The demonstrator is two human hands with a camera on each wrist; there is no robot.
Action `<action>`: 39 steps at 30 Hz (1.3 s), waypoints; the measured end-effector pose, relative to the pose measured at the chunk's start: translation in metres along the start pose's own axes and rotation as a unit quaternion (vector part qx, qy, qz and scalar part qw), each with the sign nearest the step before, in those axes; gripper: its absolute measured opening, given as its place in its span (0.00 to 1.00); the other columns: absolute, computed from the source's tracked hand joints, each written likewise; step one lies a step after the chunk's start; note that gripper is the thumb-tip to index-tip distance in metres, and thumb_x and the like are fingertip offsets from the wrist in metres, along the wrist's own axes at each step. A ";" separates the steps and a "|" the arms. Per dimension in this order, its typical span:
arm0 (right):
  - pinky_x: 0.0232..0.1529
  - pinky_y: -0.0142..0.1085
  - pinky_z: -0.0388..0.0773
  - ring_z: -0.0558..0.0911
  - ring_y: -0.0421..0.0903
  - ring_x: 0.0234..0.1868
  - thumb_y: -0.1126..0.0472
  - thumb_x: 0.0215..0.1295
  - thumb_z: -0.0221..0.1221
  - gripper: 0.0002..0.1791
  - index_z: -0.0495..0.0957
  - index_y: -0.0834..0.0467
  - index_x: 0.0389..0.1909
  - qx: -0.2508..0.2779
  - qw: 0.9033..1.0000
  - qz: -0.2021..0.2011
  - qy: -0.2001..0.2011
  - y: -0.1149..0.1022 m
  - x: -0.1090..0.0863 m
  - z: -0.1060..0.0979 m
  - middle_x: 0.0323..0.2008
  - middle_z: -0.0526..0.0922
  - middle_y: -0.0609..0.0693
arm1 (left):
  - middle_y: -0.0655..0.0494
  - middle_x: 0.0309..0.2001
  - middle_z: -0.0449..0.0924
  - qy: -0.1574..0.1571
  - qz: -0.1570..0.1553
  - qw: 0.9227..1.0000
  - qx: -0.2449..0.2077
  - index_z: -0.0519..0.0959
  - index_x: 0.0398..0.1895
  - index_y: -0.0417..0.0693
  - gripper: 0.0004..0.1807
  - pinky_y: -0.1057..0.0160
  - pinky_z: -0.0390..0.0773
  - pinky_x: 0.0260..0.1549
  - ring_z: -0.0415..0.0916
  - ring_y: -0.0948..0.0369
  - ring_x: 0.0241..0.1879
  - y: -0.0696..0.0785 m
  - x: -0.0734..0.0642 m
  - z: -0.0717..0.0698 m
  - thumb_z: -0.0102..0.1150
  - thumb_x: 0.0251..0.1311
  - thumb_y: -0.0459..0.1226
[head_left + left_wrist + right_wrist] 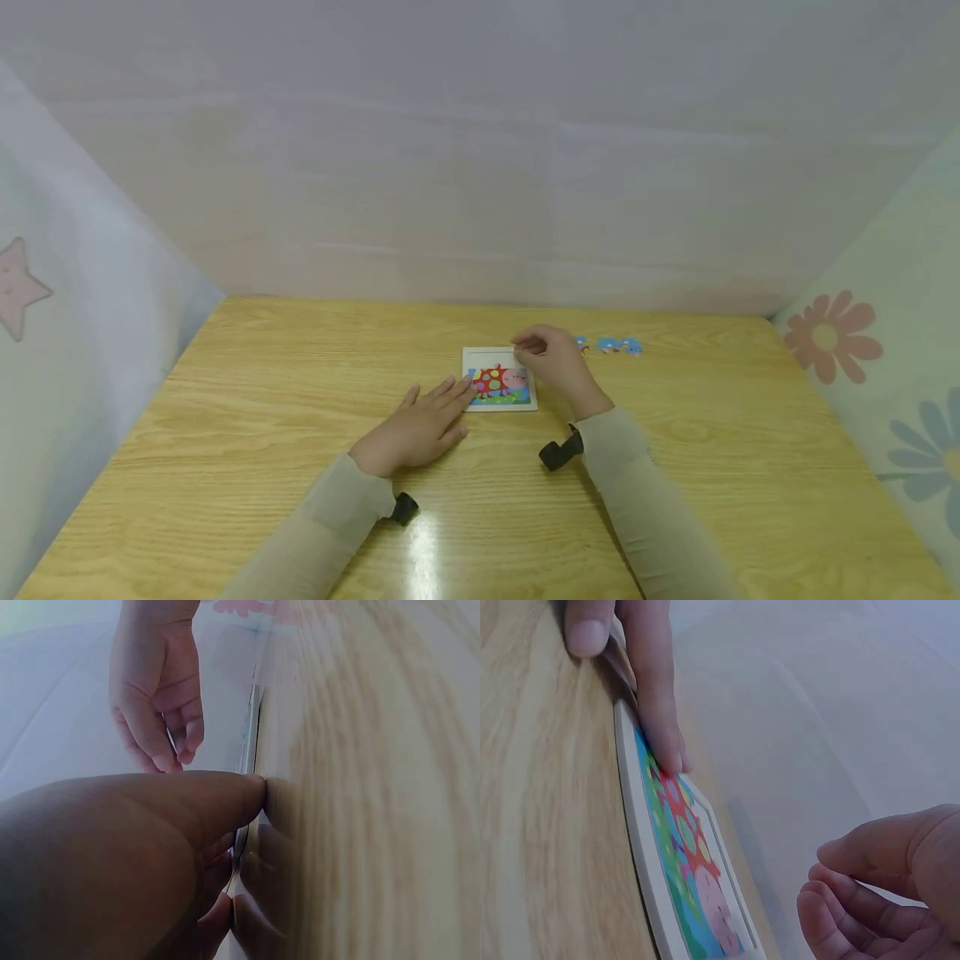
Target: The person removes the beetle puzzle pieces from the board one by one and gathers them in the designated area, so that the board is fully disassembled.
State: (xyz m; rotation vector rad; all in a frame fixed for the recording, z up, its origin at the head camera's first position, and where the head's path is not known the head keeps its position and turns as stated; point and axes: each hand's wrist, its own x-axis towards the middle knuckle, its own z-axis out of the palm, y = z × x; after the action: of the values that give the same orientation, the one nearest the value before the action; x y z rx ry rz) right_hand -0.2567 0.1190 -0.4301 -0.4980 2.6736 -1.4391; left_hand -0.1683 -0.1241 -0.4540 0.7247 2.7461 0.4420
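Observation:
A small white-framed picture puzzle lies flat on the table, showing a red spotted bug with a pink face; its upper strip is bare white. My left hand lies with fingers spread at its left side, a fingertip resting on the picture in the right wrist view. Above the puzzle's upper right corner my right hand is raised, thumb and fingertips brought together. In the left wrist view a thin flat puzzle piece shows edge-on between the fingers of that right hand; its face is hidden.
Several loose blue puzzle pieces lie to the right of the right hand, toward the table's back edge. The wooden table meets a pale cloth wall behind, with printed side panels left and right. A black strap end hangs at each wrist.

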 end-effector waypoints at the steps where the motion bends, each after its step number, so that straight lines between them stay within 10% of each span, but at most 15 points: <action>1: 0.49 0.46 0.82 0.84 0.51 0.45 0.65 0.69 0.63 0.12 0.83 0.64 0.51 0.001 1.000 0.002 -0.005 -0.001 0.001 0.003 0.44 0.86 0.55 | 0.56 0.82 0.41 0.000 0.000 1.000 0.000 0.51 0.82 0.52 0.34 0.32 0.40 0.72 0.39 0.51 0.80 0.000 0.000 0.000 0.42 0.80 0.49; 39: 0.38 0.34 0.77 0.77 0.44 0.35 0.64 0.63 0.70 0.08 0.86 0.59 0.43 -0.043 0.996 0.039 -0.072 -0.002 0.011 0.044 0.36 0.82 0.49 | 0.53 0.82 0.45 -0.010 0.025 1.000 0.010 0.52 0.82 0.51 0.35 0.32 0.45 0.72 0.42 0.51 0.80 -0.006 -0.002 -0.004 0.45 0.78 0.51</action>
State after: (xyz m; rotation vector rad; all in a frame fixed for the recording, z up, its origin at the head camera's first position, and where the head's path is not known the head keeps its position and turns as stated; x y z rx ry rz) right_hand -0.2572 0.0798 -0.4521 -0.4775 2.6180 -1.2246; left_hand -0.1704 -0.1311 -0.4516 0.8004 2.7232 0.4152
